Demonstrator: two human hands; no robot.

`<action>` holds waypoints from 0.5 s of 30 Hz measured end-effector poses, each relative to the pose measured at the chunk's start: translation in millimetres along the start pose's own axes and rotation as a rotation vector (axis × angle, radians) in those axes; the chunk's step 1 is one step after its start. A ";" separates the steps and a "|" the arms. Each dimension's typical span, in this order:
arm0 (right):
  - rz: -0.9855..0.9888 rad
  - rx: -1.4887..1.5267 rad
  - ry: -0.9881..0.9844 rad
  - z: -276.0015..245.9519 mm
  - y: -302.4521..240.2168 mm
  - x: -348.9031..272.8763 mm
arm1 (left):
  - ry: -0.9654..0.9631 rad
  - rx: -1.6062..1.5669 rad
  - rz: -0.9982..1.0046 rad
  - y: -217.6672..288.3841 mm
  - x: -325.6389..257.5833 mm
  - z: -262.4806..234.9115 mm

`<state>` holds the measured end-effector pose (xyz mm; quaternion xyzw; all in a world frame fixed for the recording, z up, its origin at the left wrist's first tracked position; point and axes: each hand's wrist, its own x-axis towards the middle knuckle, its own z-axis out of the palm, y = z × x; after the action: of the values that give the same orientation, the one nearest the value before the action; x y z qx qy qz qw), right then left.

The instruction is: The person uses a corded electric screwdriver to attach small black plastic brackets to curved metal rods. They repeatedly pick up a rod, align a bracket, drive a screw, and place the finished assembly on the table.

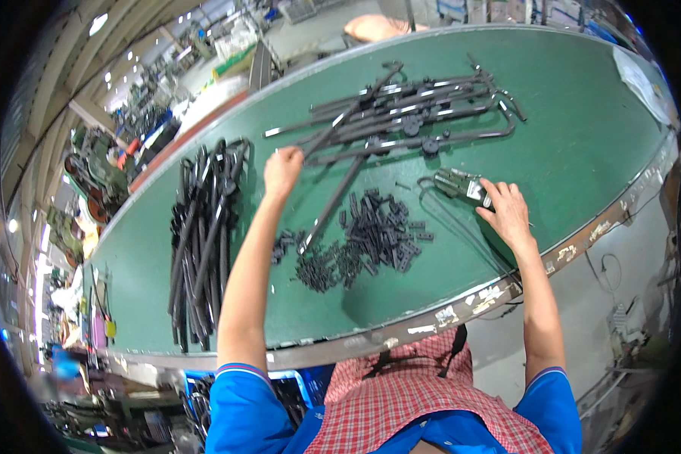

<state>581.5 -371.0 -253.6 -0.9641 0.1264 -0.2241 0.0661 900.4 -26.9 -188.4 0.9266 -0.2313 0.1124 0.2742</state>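
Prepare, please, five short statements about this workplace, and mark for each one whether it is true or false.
1. The left hand grips a dark tube. True.
2. The right hand rests in the pile of small black parts. False: it is at the corded tool; whether it grips firmly is unclear.
3. The table top is green. True.
4. The upright-lying bundle of dark tubes is at the right end of the table top. False: it lies on the left side, beyond the left forearm.
5. The apron is red-and-white checked. True.
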 end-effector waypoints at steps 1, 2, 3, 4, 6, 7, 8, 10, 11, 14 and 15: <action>0.031 0.008 -0.032 2.1 -4.7 3.8 | -0.066 0.208 0.057 -28.7 18.6 12.5; 0.065 -0.015 -0.066 6.5 3.4 -1.6 | -0.057 0.407 0.122 -22.9 20.2 31.3; 0.056 0.045 -0.042 11.0 8.1 -4.2 | -0.199 0.525 0.060 -26.4 30.3 40.1; 0.035 0.104 -0.022 15.1 11.3 -4.9 | -0.231 0.535 0.065 -45.2 36.4 53.0; 0.029 0.050 -0.059 13.9 10.1 -3.8 | -0.243 0.500 0.008 -51.8 41.4 62.6; 0.032 -0.014 -0.112 9.9 4.9 0.4 | -0.237 0.356 0.017 -48.9 45.5 65.8; 0.018 -0.063 -0.170 9.2 -3.3 7.4 | -0.293 0.250 0.006 -55.8 52.4 61.7; 0.035 -0.114 -0.262 15.6 -7.0 17.5 | -0.465 -0.080 -0.227 -22.2 62.2 48.0; -0.058 -0.058 -0.182 22.5 -5.8 23.0 | -0.436 -0.102 -0.201 -14.1 62.7 35.4; -0.115 0.048 -0.081 32.9 4.9 22.2 | -0.424 -0.344 -0.251 15.1 27.6 -3.4; -0.096 0.032 -0.016 26.8 -1.7 23.6 | -0.406 -0.418 -0.272 21.9 7.2 -21.3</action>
<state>614.4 -373.9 -267.3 -0.9696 0.0757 -0.2213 0.0718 894.2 -33.8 -158.5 0.8761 -0.1732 -0.1624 0.4196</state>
